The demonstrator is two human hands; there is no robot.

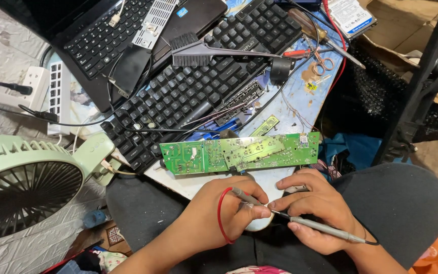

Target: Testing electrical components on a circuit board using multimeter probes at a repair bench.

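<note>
Cluttered table point(290, 104) carries a black keyboard point(198, 86) and green circuit board point(239, 152). Left hand point(224, 213) pinches a red-wired probe point(247, 197); right hand point(315, 215) grips a grey probe point(320, 228), tips seemingly touching.

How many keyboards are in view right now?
2. A black standalone keyboard lies diagonally across the middle of the bench, a brush resting on it. A laptop keyboard sits at the upper left, partly covered by loose parts. More could be hidden under the clutter.
</note>
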